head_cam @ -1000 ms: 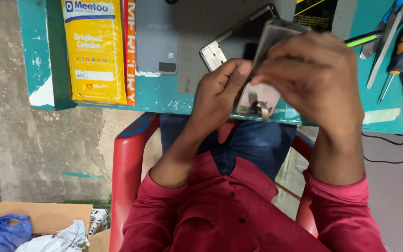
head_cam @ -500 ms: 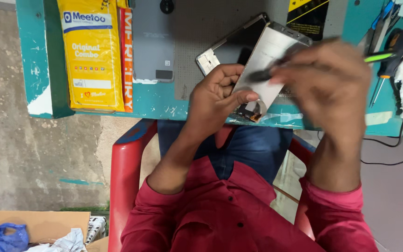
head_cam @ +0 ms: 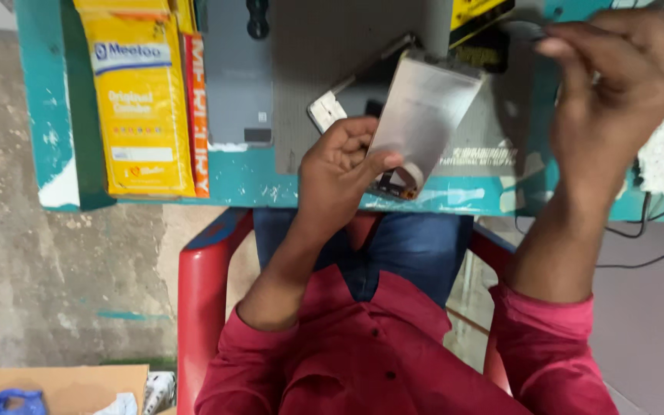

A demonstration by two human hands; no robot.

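My left hand point(head_cam: 340, 173) grips the lower edge of a silver metal-backed screen panel point(head_cam: 424, 107) and holds it tilted above the teal workbench point(head_cam: 270, 180). A short flex connector point(head_cam: 397, 183) hangs at the panel's bottom. Under it on the bench lies a phone body point(head_cam: 330, 109), partly hidden by the panel. My right hand point(head_cam: 612, 84) is raised at the upper right, away from the panel. Its fingertips are pinched on a thin dark tool point(head_cam: 538, 32), and only the tool's end shows.
A yellow packet point(head_cam: 141, 107) and a grey mat point(head_cam: 324, 54) lie on the bench. Cables point(head_cam: 647, 223) hang off its right side. I sit in a red plastic chair point(head_cam: 197, 307). A cardboard box point(head_cam: 63, 384) stands on the floor at lower left.
My right hand has lifted off the panel and moved up and to the right with the thin tool. My left hand keeps hold of the panel.
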